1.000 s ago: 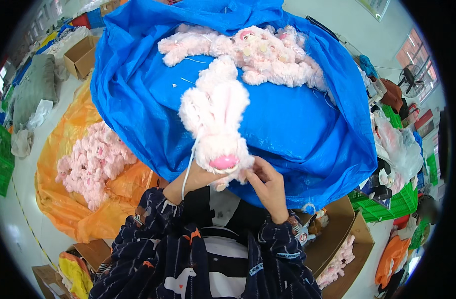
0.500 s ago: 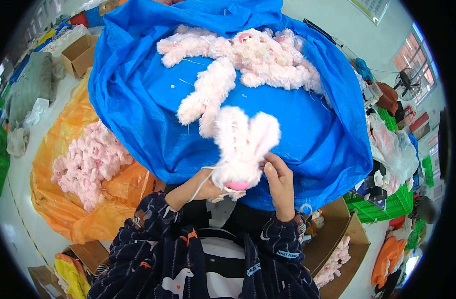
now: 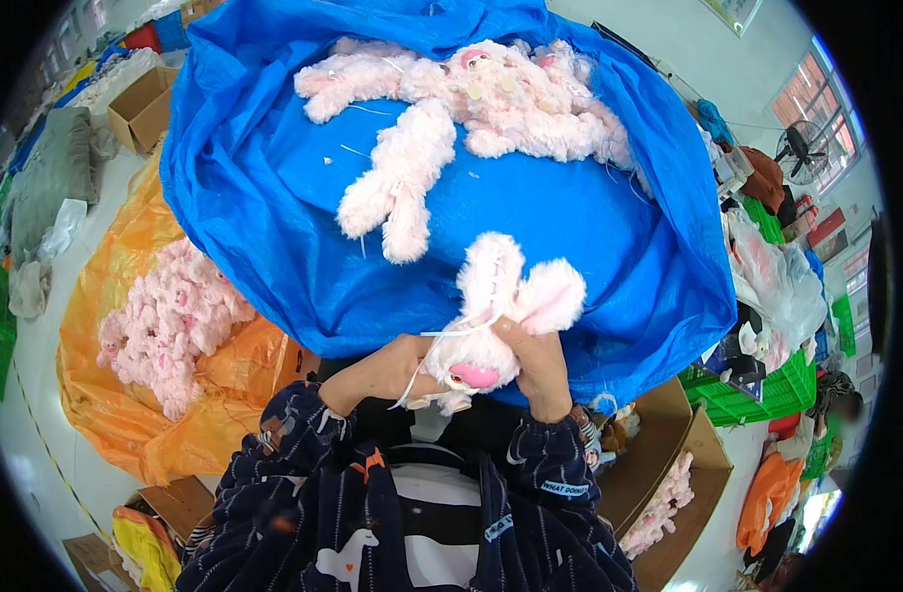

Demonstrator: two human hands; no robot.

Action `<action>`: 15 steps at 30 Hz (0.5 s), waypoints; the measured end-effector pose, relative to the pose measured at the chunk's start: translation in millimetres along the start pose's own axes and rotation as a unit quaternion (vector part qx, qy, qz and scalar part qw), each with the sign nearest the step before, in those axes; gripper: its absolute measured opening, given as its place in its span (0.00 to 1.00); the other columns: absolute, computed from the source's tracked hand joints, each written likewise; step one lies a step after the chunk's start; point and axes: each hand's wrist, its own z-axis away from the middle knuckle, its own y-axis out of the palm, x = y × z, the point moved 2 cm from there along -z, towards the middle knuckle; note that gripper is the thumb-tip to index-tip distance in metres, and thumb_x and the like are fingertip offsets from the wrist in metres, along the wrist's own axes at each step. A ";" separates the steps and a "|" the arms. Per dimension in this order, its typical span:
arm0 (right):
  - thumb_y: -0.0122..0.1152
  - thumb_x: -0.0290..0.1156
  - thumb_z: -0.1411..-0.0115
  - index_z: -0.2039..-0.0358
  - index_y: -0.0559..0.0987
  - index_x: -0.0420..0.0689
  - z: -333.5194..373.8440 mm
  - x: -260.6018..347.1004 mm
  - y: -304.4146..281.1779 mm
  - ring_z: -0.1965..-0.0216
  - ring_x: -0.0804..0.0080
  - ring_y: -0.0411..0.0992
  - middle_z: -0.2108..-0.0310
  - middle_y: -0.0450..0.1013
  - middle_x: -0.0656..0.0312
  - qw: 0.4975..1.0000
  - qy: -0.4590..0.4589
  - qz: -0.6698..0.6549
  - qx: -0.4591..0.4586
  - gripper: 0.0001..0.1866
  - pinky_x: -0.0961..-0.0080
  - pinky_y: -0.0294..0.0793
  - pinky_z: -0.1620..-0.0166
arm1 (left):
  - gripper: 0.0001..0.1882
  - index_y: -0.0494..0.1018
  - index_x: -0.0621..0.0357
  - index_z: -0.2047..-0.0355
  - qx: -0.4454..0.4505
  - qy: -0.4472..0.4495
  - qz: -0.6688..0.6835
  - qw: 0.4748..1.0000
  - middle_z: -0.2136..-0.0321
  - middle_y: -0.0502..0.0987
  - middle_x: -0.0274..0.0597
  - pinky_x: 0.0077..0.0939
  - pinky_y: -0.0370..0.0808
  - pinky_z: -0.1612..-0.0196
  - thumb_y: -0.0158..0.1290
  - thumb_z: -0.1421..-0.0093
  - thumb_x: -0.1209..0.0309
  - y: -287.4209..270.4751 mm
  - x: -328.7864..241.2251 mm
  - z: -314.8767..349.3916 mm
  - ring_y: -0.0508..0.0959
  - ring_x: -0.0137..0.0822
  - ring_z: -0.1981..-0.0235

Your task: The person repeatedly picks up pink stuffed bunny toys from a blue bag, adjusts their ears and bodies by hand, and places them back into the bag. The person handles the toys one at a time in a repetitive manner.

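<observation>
A pale pink plush rabbit head [image 3: 468,352] with two long ears is between my hands, just above the near edge of a blue plastic sheet [image 3: 303,266]. My left hand [image 3: 397,363] holds it from the left, the fingers hidden behind the plush. From the right, my right hand [image 3: 536,363] grips it below the ears, its thumb pressed on the fur. A thin white strap [image 3: 409,385] loops across the head and hangs by my left hand. Farther back on the sheet lie a fluffy pink plush piece [image 3: 400,178] and several more pink plush pieces [image 3: 540,109].
An orange sheet [image 3: 96,414] with a heap of pink plush pieces [image 3: 175,321] lies at the left. Cardboard boxes [image 3: 659,434] stand at the lower right, near a green crate [image 3: 767,395]. Another carton [image 3: 141,109] sits at the far left.
My right hand has closed on the rabbit head, having been beside it with the fingers apart. The head has tilted and shifted slightly right and nearer, and the strap now crosses it.
</observation>
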 end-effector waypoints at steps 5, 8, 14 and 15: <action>0.60 0.25 0.49 0.57 0.71 0.33 -2.1 -7.9 -3.5 0.61 0.67 0.71 0.61 0.71 0.55 0.996 0.041 -0.039 -0.065 0.18 0.74 0.72 0.60 | 0.29 0.63 0.67 0.51 0.035 -0.008 -0.016 0.999 0.56 0.71 0.45 0.27 0.66 0.53 0.59 0.52 0.69 -0.9 1.1 -1.7 0.71 0.31 0.56; 0.60 0.24 0.49 0.58 0.71 0.33 -2.5 -5.5 -8.6 0.63 0.68 0.72 0.62 0.72 0.55 0.994 0.045 -0.059 -0.077 0.17 0.75 0.73 0.61 | 0.38 0.54 0.65 0.44 0.046 -0.003 0.135 0.990 0.50 0.65 0.45 0.28 0.62 0.48 0.59 0.53 0.69 -1.3 4.7 -0.9 0.65 0.34 0.49; 0.57 0.25 0.48 0.58 0.70 0.33 -6.5 -9.0 -11.6 0.65 0.68 0.73 0.64 0.72 0.54 0.991 0.032 -0.089 -0.094 0.17 0.74 0.74 0.63 | 0.39 0.50 0.63 0.42 0.041 0.013 0.238 0.970 0.49 0.62 0.45 0.27 0.60 0.46 0.58 0.51 0.70 8.9 21.1 11.5 0.62 0.32 0.48; 0.57 0.25 0.48 0.58 0.70 0.33 -7.8 -10.5 -11.1 0.65 0.68 0.73 0.63 0.72 0.54 0.992 0.032 -0.091 -0.085 0.17 0.74 0.74 0.62 | 0.38 0.52 0.64 0.43 0.019 -0.016 0.226 0.974 0.50 0.63 0.45 0.27 0.61 0.46 0.58 0.51 0.70 8.0 24.7 9.1 0.64 0.32 0.48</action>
